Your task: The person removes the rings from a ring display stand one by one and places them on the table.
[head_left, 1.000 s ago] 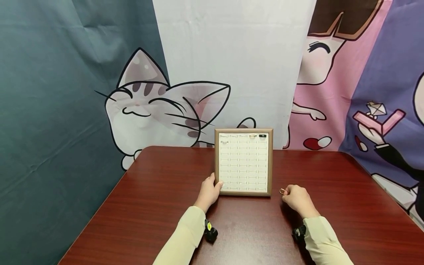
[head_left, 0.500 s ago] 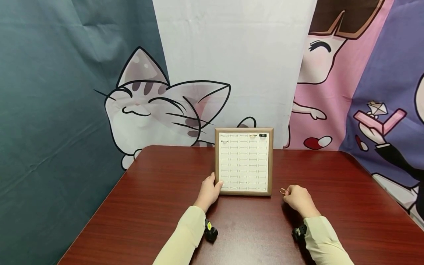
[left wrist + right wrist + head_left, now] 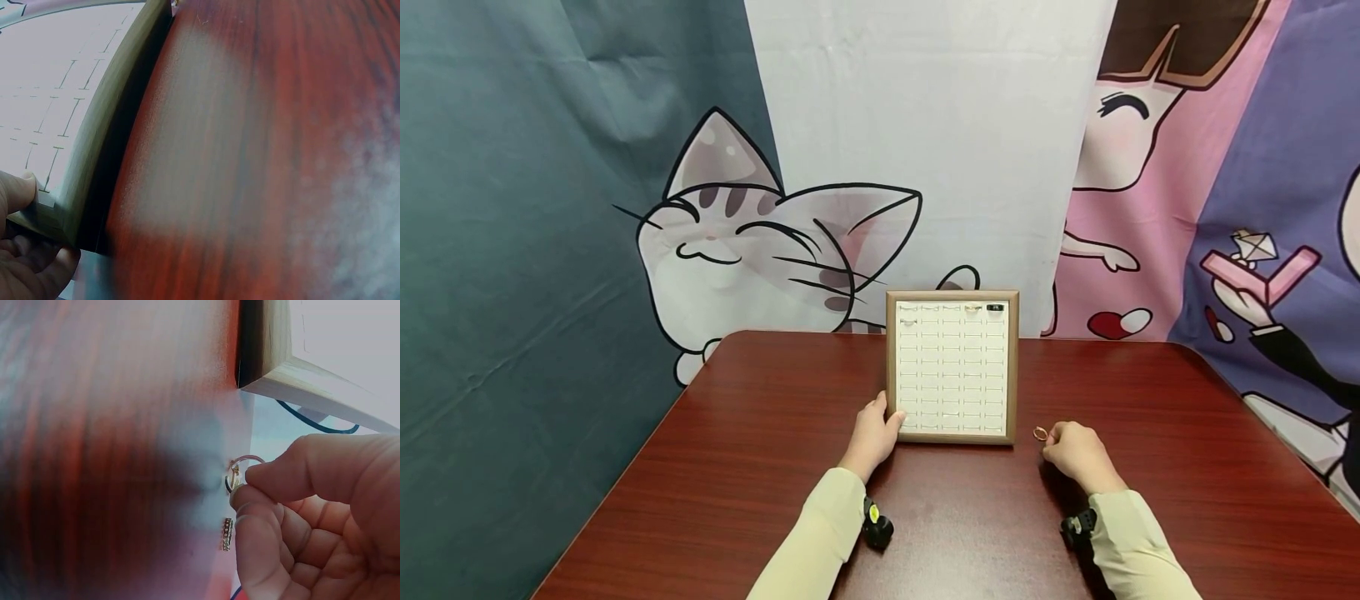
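Observation:
My left hand (image 3: 871,435) grips the lower left corner of a wood-framed ring display board (image 3: 951,367). Its thumb lies over the front, and the other fingers are behind and under the frame in the left wrist view. To the right of the board, my right hand (image 3: 1081,454) pinches a thin gold ring (image 3: 247,457) between thumb and forefinger, just above the table. Beyond these fingertips, the right wrist view has a studded gold band (image 3: 226,534) and another small gold piece (image 3: 232,478), partly hidden. Several rings sit in the board's upper slots, including a black ring (image 3: 995,307).
The board stands upright on a glossy red-brown wooden table (image 3: 760,450). A printed cartoon backdrop (image 3: 940,167) hangs behind the table's far edge. Black wrist cameras are worn at both cuffs.
My right hand has shifted very slightly to the right, and more of the ring's loop shows past its fingertips. The left hand and the board have stayed in place.

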`<state>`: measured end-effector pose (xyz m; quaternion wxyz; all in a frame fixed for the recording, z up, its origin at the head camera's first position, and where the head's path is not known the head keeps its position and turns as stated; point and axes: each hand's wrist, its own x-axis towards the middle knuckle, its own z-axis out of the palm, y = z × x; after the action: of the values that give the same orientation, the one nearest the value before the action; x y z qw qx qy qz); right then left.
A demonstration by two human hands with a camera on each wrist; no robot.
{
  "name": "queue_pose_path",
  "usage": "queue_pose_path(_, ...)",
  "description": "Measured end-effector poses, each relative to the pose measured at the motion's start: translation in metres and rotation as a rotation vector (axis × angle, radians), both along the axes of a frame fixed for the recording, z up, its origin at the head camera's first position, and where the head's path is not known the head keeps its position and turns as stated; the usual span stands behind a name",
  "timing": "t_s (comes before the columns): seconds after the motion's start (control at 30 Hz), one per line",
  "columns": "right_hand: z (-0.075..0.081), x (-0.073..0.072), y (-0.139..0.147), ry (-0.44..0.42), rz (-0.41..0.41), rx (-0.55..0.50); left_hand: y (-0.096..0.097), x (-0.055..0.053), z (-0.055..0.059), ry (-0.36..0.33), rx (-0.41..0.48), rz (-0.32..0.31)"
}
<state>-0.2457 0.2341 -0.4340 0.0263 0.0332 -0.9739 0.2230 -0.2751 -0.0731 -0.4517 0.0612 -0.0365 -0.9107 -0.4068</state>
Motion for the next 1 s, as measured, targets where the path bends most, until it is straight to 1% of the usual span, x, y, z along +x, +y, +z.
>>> queue_pose_path(0.3,-0.0011,0.0008,-0.0001,-0.032,0.008,-0.009,-0.0002,0.0,-0.0007,0.014,-0.007,0.001)
queue_pose_path(0.57,-0.0006,0.0025,-0.0005,-0.043,0.027,0.001,-0.0001,-0.0002,-0.0011,0.003,-0.01,0.0)
queue_pose_path(0.77,-0.0011,0.003,-0.0006,-0.045,0.033,-0.005,0.0,0.0003,-0.0003,0.019,-0.014,-0.004)
queue_pose_path(1.0,0.0019,0.0022,-0.0014,-0.036,0.026,-0.029,-0.0002,0.0008,0.0009,0.014,-0.016,-0.009)
